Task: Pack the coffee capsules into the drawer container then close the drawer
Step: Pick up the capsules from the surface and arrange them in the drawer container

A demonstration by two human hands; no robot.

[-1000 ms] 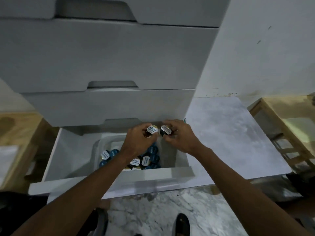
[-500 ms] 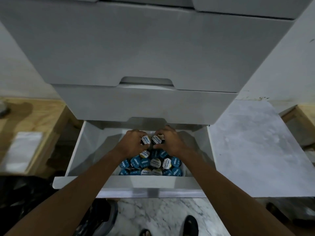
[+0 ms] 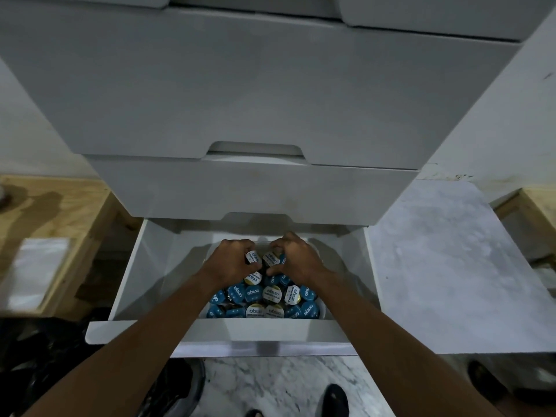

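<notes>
Fingers point(image 3: 240, 267) — two capsules point(image 3: 261, 258), two hands point(image 3: 296, 260)

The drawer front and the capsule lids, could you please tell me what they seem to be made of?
Drawer front: probably painted or laminated board, going by its flat, matte white face with crisp edges. Capsule lids: likely foil or thin film, being flat printed discs in blue and white; the sheen is too faint to confirm.
</notes>
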